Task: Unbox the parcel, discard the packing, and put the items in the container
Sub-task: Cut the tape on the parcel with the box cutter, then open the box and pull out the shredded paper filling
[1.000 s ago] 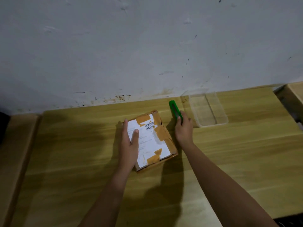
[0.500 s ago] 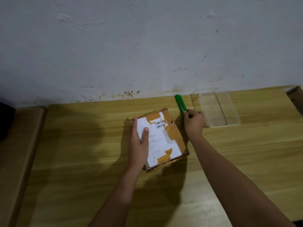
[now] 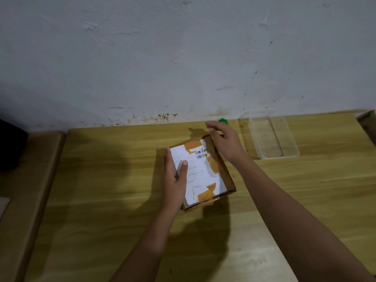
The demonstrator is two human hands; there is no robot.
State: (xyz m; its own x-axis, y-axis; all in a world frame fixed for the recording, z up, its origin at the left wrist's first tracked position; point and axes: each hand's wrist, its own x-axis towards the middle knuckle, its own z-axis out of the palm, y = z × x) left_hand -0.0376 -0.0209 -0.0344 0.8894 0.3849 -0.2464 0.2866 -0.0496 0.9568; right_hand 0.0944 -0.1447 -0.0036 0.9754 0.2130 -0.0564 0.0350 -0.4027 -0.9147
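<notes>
A grey-white wall (image 3: 183,58), scuffed and stained along its foot, fills the upper half of the head view. Below it a yellow wooden desk (image 3: 101,180) runs across the lower half. A paler wooden ledge (image 3: 24,180) adjoins the desk on the left, with a dark shape (image 3: 10,145) at its far end, too dim to make out. The cardboard parcel (image 3: 211,169) sits shut on the middle of the desk, turned a little askew. Its top bears a white shipping label (image 3: 199,165) with barcodes and patches of brown tape (image 3: 193,146). Well apart from it to the right, close to the wall, stands the clear plastic container (image 3: 293,157), with nothing seen inside. The left hand (image 3: 176,180) lies flat on the parcel's left side, with its fingers straight along the edge and its thumb pressed on the label. The right hand (image 3: 225,141) is over the parcel's far right corner, open, its fingers stretched out to the left and a little blurred. Just behind the right hand, near the wall, the tip of a green object (image 3: 223,120) shows. The rest of it is hidden, and whether the hand touches it cannot be told.
</notes>
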